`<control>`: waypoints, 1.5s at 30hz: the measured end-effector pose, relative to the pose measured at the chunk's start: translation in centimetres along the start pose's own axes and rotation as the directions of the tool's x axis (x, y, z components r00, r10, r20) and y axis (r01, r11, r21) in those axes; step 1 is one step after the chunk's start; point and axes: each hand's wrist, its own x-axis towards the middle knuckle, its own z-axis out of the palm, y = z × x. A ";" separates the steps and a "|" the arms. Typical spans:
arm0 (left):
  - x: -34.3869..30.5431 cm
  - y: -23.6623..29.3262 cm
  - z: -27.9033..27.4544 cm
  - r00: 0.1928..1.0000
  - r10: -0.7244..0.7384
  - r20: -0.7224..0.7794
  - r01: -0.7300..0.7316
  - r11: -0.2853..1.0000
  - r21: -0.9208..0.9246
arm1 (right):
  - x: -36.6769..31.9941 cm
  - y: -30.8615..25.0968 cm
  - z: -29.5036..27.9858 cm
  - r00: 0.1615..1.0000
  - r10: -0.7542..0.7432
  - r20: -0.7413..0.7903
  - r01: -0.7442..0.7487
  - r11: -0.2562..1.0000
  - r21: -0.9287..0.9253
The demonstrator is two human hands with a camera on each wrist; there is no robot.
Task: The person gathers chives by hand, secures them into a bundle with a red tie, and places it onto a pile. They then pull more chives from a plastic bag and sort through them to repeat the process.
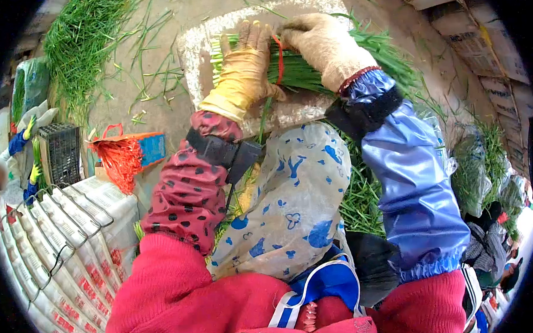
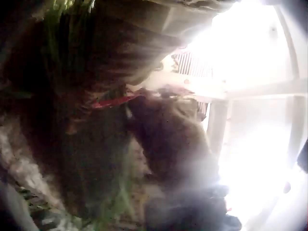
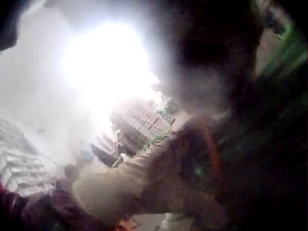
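Observation:
A bundle of long green chives (image 1: 301, 74) lies across a worn, pale-topped board (image 1: 191, 56) in the head view. My left hand (image 1: 240, 69), in a yellow glove, grips the bundle near its pale cut ends, fingers over it and thumb at the near side. Around the bundle runs a red tie (image 1: 280, 62), just right of those fingers. My right hand (image 1: 326, 45), in a tan fabric glove, pinches the tie at the bundle's far side. The left wrist view shows the red tie (image 2: 115, 102) stretching to the right glove (image 2: 168, 130). Both wrist views are dark and blurred.
Loose chives (image 1: 85, 43) are heaped at the far left, with stray stalks on the floor. A blue box (image 1: 153, 149) holds red ties (image 1: 118, 158). Stacked white packages (image 1: 73, 234) stand at left, near a black crate (image 1: 61, 153) and another person's gloved hands. Bagged greens (image 1: 472, 169) sit at right.

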 end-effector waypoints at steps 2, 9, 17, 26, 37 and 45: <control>-0.3 0.5 0.1 0.998 -0.059 0.014 0.054 0.967 0.249 | 0.4 1.2 1.7 0.995 0.004 -0.097 0.031 0.932 0.361; 3.0 -1.4 2.8 0.988 -0.116 0.101 0.106 0.989 0.101 | -3.0 0.3 5.0 0.960 -0.275 -0.056 0.280 0.932 0.229; 2.8 -0.3 1.7 0.996 -0.036 0.086 0.003 0.936 0.352 | -6.8 -2.7 3.4 0.988 -0.085 -0.128 0.136 0.872 0.470; 5.6 -3.7 8.9 0.998 -0.049 0.045 0.061 0.940 -0.337 | -2.3 -0.5 4.1 0.955 -0.135 -0.264 0.235 0.887 0.398; 3.3 -1.4 0.6 0.980 0.161 0.114 -0.186 0.948 0.258 | -10.0 5.3 3.0 0.911 -0.333 0.243 0.408 0.817 -0.408; 2.3 -6.1 -0.2 0.978 0.033 0.206 -0.028 0.999 -0.030 | -14.9 -4.1 5.8 0.872 -0.383 0.306 0.482 0.560 -0.674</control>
